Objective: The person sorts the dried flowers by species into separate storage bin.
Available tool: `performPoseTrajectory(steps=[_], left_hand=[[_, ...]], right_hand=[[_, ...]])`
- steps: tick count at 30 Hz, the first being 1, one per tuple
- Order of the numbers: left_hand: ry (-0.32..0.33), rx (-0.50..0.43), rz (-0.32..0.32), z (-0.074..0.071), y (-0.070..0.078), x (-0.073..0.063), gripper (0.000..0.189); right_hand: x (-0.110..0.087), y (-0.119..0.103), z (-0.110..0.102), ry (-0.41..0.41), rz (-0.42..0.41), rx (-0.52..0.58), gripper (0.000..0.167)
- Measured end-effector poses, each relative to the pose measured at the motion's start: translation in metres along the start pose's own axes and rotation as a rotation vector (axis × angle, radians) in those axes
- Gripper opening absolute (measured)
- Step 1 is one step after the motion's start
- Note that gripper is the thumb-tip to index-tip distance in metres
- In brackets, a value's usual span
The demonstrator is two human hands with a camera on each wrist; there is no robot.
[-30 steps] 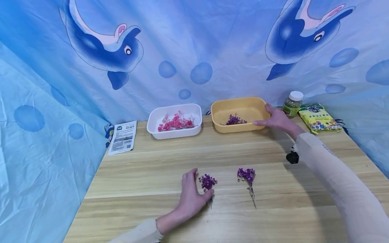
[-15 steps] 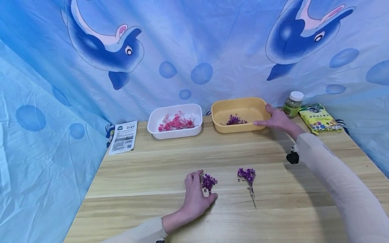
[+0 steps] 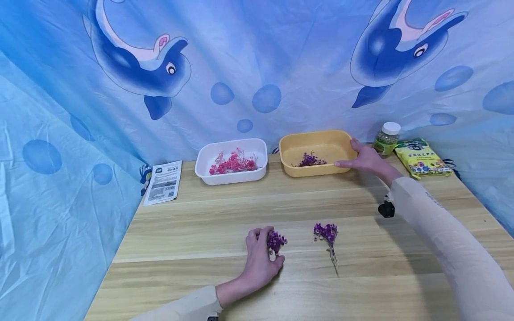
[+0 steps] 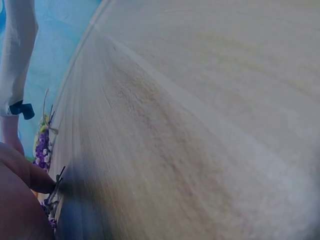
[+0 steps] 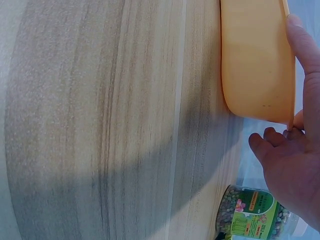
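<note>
My left hand [image 3: 257, 261] curls round a small bunch of purple dried flowers [image 3: 277, 241] on the wooden table, fingers at the blooms and thumb at the stems. In the left wrist view the thumb [image 4: 37, 175] overlaps the thin stems [image 4: 59, 182]. A second purple bunch [image 3: 327, 232] lies to the right with its stems toward me. My right hand [image 3: 367, 159] grips the right end of a yellow plastic basin [image 3: 337, 139], thumb and fingers spread along its rim. Inside the basin are more purple flowers [image 3: 310, 158].
Left of the basin stands a white basin [image 3: 230, 179] holding pink dried flowers [image 3: 234, 163]. A printed white packet [image 3: 163, 182] lies at the back left. Behind my right hand are a white-lidded jar [image 3: 386, 139] and a yellow-green bag [image 3: 422, 157]. A blue dolphin curtain [image 3: 241, 53] hangs behind.
My left hand has moved slightly right, and its fingers have closed in over the flower heads of the near bunch. The right hand keeps its grip on the yellow basin.
</note>
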State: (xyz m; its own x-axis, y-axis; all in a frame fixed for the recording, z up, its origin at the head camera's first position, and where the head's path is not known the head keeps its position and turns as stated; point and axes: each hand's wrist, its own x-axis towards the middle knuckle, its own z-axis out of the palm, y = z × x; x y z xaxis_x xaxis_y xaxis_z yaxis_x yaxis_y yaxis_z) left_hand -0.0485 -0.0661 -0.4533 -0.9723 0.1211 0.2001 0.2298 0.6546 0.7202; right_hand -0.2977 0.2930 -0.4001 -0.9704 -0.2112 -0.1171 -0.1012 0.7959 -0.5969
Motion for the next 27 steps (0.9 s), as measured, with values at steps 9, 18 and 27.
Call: performPoseTrajectory(steps=[9,18,27], left_hand=[[-0.016,-0.028,0.023,-0.0016,-0.0028,0.0009,0.066],[0.013,-0.023,0.105,-0.006,-0.0062,0.0027,0.06],[0.035,-0.007,0.17,-0.0095,-0.0086,0.0029,0.06]], right_hand=[[0.0025,0.0016,0.0013,0.001,-0.016,-0.006,0.127],[0.0024,0.0014,0.0015,0.0,-0.012,-0.012,0.128],[0.0011,-0.0004,0.0007,-0.001,-0.01,0.007,0.129]])
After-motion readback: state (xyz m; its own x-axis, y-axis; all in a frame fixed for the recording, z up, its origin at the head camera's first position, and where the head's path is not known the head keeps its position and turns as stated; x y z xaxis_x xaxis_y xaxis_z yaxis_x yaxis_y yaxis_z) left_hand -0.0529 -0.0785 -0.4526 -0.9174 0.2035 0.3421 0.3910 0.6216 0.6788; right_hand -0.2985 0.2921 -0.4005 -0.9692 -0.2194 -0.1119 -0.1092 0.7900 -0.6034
